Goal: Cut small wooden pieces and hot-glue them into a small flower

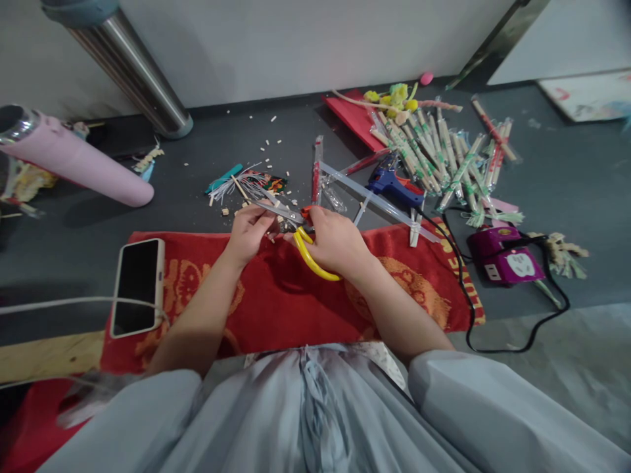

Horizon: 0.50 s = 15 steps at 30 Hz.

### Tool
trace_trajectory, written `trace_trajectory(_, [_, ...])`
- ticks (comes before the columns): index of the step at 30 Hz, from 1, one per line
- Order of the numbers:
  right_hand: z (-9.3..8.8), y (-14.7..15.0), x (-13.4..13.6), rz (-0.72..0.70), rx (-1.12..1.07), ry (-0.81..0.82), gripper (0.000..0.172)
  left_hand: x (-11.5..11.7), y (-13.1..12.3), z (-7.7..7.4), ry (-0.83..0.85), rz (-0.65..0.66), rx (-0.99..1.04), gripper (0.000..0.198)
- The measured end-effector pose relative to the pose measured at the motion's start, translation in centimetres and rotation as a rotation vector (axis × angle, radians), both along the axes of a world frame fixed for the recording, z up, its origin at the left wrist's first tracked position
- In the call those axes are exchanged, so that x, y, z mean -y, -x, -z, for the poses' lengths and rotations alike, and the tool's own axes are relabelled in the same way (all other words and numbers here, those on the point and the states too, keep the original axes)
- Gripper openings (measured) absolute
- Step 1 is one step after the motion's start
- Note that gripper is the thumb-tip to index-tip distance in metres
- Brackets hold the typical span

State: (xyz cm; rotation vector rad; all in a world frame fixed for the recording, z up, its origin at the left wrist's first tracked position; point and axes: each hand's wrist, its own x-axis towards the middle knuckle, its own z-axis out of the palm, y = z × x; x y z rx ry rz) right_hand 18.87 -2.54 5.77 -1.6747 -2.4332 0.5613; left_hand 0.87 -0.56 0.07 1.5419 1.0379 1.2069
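Note:
My right hand [336,242] is closed around the yellow handles of a pair of scissors [296,230], whose metal blades point left. My left hand [250,231] pinches something small and thin right at the blades; I cannot make out what it is. Both hands hover over the far edge of a red patterned cloth [276,302]. Small cut wooden bits [269,141] lie scattered on the dark floor beyond the hands.
A phone [138,284] with a cable lies on the cloth at left. A blue glue gun [392,182], a purple power strip [503,259], a heap of wrapped chopsticks [444,157], clear glue sticks [379,200] and a pink roll [79,167] surround the cloth.

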Motion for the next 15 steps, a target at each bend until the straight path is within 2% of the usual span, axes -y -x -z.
trace_trajectory(4, [-0.08, 0.16, 0.05, 0.022, 0.01, 0.015, 0.065, 0.09, -0.23, -0.12, 0.011, -0.014, 0.001, 0.045])
trace_trajectory(7, [0.06, 0.27, 0.03, 0.052, 0.003, 0.002, 0.067, 0.17, -0.38, -0.21, -0.049, -0.095, -0.122, 0.044])
trace_trajectory(11, [0.29, 0.4, 0.06, 0.098, 0.0, -0.01, 0.07, 0.22, -0.25, -0.34, -0.361, -0.292, -0.461, 0.036])
trace_trajectory(15, [0.49, 0.45, 0.14, 0.073, -0.023, -0.021, 0.07, 0.23, 0.2, -0.13, -0.596, -0.357, -0.706, 0.03])
